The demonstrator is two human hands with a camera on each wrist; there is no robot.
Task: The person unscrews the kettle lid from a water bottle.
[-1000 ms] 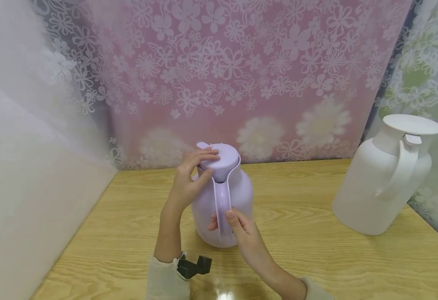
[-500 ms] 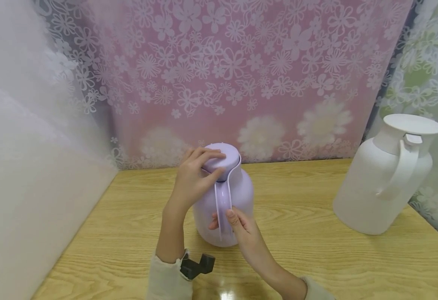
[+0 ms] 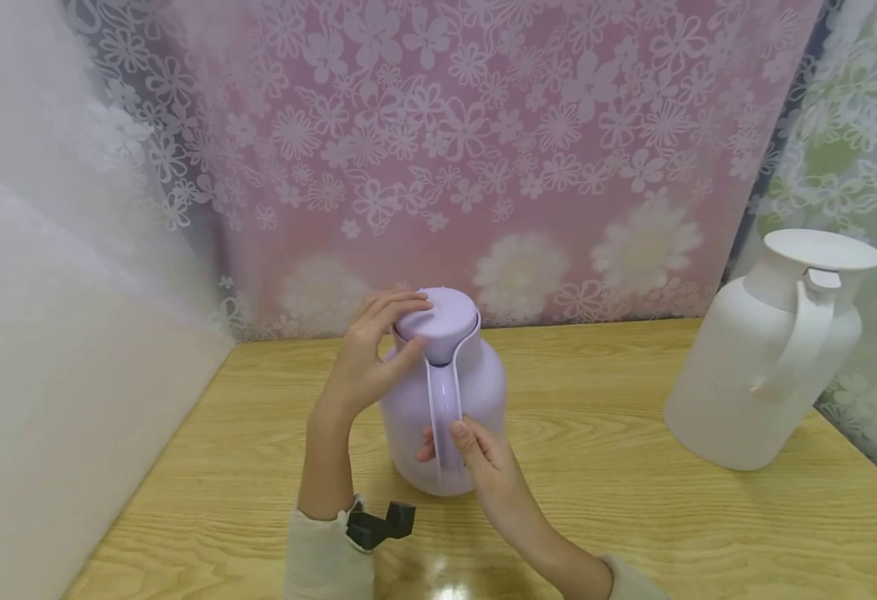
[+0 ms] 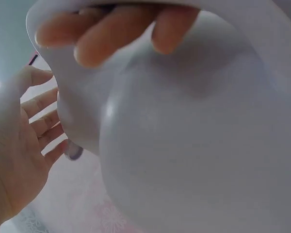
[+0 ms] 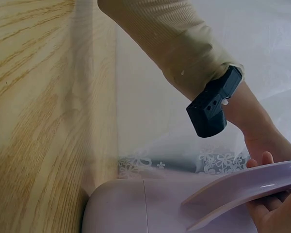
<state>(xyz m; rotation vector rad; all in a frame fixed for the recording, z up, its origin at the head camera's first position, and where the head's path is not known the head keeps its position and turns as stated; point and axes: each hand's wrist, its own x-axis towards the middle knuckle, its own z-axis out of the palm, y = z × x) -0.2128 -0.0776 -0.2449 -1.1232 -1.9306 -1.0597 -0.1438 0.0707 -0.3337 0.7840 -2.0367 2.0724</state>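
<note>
Standing upright on the table (image 3: 633, 500), the lilac jug (image 3: 476, 400) keeps its long axis vertical in the head view, its handle (image 3: 443, 417) facing the person. The left hand (image 3: 367, 367) curls its fingers round the lid (image 3: 438, 321), hiding the lid's left edge; the right hand (image 3: 483, 458) pinches the handle low down. A white jug (image 3: 769, 375) stands well apart.

The left wrist view is blurred: the jug's body (image 4: 199, 160) fills it, fingers (image 4: 111, 34) curled through the handle.

The right wrist view cuts the jug (image 5: 136, 208) off below; the grip itself is barely visible.
</note>
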